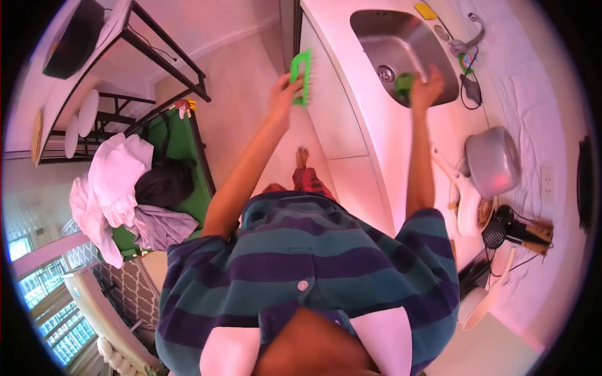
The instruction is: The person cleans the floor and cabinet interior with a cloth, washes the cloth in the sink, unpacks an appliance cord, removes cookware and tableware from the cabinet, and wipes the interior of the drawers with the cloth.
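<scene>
My left hand (285,96) is closed around a green scrub brush (302,78), held up over the floor in front of the counter. The brush's pale bristles face right, toward the sink. On the other side, my right hand (427,88) is over the near right part of the metal sink (370,31), smeared by motion. Beside its fingers, low in the sink, is a green object (404,84) whose kind is blurred. I cannot tell whether the right hand grips it or only passes by it. The drain (385,74) shows to its left.
A faucet (467,44) and a yellow sponge (426,10) sit by the sink. Nearer on the counter are a metal pot (492,163), a white pan (469,207) and black utensils (501,229). At left, clothes (119,169) lie on a green surface (188,135).
</scene>
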### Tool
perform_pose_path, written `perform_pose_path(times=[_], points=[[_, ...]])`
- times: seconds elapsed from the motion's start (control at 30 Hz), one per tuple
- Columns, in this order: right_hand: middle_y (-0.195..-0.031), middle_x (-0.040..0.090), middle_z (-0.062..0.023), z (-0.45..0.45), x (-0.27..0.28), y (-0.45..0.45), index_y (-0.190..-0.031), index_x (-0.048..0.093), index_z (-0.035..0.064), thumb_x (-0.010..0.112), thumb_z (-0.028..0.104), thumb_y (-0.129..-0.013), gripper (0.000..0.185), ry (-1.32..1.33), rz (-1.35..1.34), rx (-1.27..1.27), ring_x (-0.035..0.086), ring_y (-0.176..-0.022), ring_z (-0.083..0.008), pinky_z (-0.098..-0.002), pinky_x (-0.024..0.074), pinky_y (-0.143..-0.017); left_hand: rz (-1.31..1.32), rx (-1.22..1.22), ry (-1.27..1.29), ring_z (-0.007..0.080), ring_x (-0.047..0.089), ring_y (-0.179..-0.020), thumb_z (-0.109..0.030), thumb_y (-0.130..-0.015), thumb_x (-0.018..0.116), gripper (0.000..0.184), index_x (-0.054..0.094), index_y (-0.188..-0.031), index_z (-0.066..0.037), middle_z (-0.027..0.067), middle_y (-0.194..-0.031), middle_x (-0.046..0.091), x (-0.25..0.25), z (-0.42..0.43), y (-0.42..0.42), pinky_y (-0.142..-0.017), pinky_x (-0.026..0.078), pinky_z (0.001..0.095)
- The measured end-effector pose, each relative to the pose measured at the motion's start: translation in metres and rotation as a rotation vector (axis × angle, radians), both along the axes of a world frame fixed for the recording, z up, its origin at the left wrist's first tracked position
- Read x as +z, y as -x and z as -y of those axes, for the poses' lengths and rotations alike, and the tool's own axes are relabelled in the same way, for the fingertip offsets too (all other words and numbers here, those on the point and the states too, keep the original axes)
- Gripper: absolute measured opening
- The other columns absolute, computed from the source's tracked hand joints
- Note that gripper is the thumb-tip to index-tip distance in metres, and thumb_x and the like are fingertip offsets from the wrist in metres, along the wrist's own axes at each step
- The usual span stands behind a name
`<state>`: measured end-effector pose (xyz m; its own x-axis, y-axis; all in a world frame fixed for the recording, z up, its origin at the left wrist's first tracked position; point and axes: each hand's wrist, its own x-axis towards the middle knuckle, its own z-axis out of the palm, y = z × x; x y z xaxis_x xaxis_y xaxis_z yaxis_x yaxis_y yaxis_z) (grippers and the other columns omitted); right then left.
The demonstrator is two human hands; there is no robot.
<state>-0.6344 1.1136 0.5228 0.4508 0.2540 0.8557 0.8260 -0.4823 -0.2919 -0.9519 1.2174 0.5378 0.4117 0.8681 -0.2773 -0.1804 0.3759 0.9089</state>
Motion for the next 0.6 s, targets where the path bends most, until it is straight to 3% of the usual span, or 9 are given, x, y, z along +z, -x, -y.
perform_pose_path(times=[0.03, 0.07, 0.1, 0.13, 0.17, 0.27, 0.37, 0.5, 0.6], points=[[-0.081, 0.06, -0.0121, -0.008, 0.004, 0.054, -0.095, 0.059, 0.0021, 0.061, 0.005, -0.069, 0.026, -0.062, -0.274, 0.303, 0.056, -0.077, -0.0254, -0.0346, 0.044, -0.074, 0.035, 0.019, 0.02, 0.0127, 0.055, -0.078, -0.01, -0.079, 0.055, 0.022, 0.055, -0.1, -0.003, 0.0046, -0.088, 0.057, -0.024, -0.01, 0.012, -0.067, 0.046, 0.0277], [-0.084, 0.06, -0.0117, -0.01, 0.002, 0.111, -0.091, 0.061, 0.0027, 0.059, 0.004, -0.07, 0.022, 0.047, -0.522, 0.444, 0.056, -0.077, -0.0231, -0.0327, 0.044, -0.072, 0.068, 0.045, 0.045, 0.0129, 0.055, -0.078, -0.011, -0.079, 0.056, 0.024, 0.055, -0.101, -0.003, 0.0043, -0.089, 0.057, -0.055, -0.017, 0.031, -0.069, 0.046, 0.0279], [-0.082, 0.061, -0.0102, -0.004, -0.007, 0.151, -0.092, 0.061, 0.0031, 0.06, 0.005, -0.069, 0.023, 0.158, -0.997, 0.65, 0.055, -0.075, -0.0228, -0.0323, 0.0443, -0.07, -0.019, 0.107, 0.106, 0.0131, 0.055, -0.082, -0.013, -0.079, 0.057, 0.025, 0.055, -0.103, -0.005, 0.0038, -0.091, 0.057, -0.076, -0.021, 0.049, -0.071, 0.046, 0.0276], [-0.105, 0.056, -0.012, 0.0, -0.024, 0.192, -0.104, 0.056, 0.003, 0.061, 0.009, -0.07, 0.036, 0.398, -0.93, 0.666, 0.052, -0.099, -0.0216, -0.0317, 0.0424, -0.078, -0.106, 0.165, 0.159, 0.0133, 0.055, -0.085, -0.015, -0.079, 0.057, 0.027, 0.055, -0.105, -0.008, 0.0033, -0.094, 0.057, -0.091, -0.022, 0.07, -0.073, 0.046, 0.0273], [-0.124, 0.043, -0.0158, 0.007, -0.049, 0.209, -0.118, 0.047, 0.0033, 0.063, 0.013, -0.068, 0.054, 0.55, -0.732, 0.753, 0.04, -0.115, -0.0279, -0.038, 0.036, -0.091, -0.157, 0.241, 0.207, 0.0136, 0.055, -0.085, -0.015, -0.077, 0.059, 0.027, 0.056, -0.104, -0.008, 0.0029, -0.093, 0.057, -0.099, -0.02, 0.091, -0.073, 0.046, 0.0277], [-0.134, 0.027, -0.0203, 0.022, -0.065, 0.23, -0.13, 0.031, 0.0035, 0.064, 0.017, -0.066, 0.073, 0.782, -0.576, 0.267, 0.024, -0.123, -0.0367, -0.0488, 0.0229, -0.099, -0.341, 0.4, 0.281, 0.0131, 0.057, -0.079, -0.013, -0.074, 0.064, 0.024, 0.058, -0.096, -0.006, 0.0032, -0.09, 0.059, -0.114, -0.011, 0.149, -0.071, 0.046, 0.0277], [-0.133, 0.023, -0.0233, 0.049, -0.101, 0.213, -0.134, 0.019, 0.0028, 0.065, 0.024, -0.063, 0.087, 0.611, -0.735, 0.194, 0.017, -0.124, -0.0408, -0.0554, 0.0146, -0.098, -0.326, 0.448, 0.293, 0.0132, 0.057, -0.078, -0.012, -0.073, 0.064, 0.024, 0.059, -0.096, -0.007, 0.0021, -0.086, 0.059, -0.15, -0.005, 0.203, -0.07, 0.047, 0.0278], [-0.132, 0.025, -0.021, 0.037, -0.1, 0.229, -0.131, 0.026, 0.0032, 0.067, 0.029, -0.06, 0.086, 0.722, -0.612, 0.0, 0.021, -0.123, -0.0392, -0.0548, 0.016, -0.097, -0.316, 0.426, 0.392, 0.0077, 0.055, -0.073, -0.012, -0.073, 0.065, 0.023, 0.06, -0.096, -0.008, -0.0005, -0.08, 0.058, -0.124, -0.011, 0.22, -0.063, 0.043, 0.0212], [-0.133, 0.024, -0.0208, 0.021, -0.101, 0.25, -0.128, 0.032, 0.0031, 0.068, 0.032, -0.057, 0.085, 0.67, -0.582, -0.034, 0.022, -0.122, -0.038, -0.0539, 0.017, -0.097, -0.315, 0.253, 0.29, 0.0077, 0.054, -0.076, -0.013, -0.075, 0.064, 0.027, 0.058, -0.101, -0.007, -0.0008, -0.088, 0.058, -0.134, -0.027, 0.244, -0.065, 0.044, 0.021]])
